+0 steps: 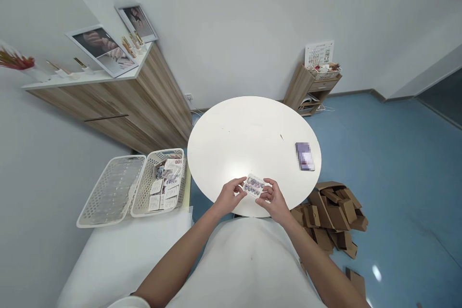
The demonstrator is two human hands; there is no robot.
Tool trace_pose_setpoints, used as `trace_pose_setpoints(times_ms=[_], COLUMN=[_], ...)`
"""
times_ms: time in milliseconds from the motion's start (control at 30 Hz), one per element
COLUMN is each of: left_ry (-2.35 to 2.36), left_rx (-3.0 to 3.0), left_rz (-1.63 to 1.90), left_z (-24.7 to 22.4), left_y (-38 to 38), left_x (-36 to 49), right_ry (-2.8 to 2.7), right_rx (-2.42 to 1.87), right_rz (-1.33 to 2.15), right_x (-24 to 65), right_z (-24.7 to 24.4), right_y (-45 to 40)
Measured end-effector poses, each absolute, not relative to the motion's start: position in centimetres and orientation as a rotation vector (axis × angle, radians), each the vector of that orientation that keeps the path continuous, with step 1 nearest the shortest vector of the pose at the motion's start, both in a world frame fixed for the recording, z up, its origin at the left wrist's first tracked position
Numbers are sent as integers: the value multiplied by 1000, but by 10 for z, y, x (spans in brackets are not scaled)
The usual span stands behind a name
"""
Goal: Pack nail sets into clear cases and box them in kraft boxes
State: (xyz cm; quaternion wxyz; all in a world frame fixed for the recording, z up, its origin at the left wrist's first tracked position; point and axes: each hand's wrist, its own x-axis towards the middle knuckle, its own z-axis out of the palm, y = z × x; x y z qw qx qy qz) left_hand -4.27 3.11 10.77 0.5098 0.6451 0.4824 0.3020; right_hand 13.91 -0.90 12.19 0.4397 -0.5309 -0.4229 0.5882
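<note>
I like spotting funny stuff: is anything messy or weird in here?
Yes, the brown cardboard boxes look messy: they lie jumbled in a heap by the round table, some open, at odd angles. I can't see anything spilled.

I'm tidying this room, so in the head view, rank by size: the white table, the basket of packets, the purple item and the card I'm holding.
1. White table
2. Basket of packets
3. Purple item and card: too alike to rank
</note>
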Motion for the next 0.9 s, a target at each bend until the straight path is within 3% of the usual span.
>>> trace_pose_setpoints(times_ms=[467, 900], left_ry=[1130, 1116], left_rx=[1403, 1808], left_rz=[711, 446], left_z=[102, 121], left_y=[16, 22], left_x=[-39, -20], right_ry=[-774, -995], right_rx=[-1411, -1342], right_rz=[1392, 1497], right_x=[147, 178], right_z=[107, 96], right_y=[-18, 5])
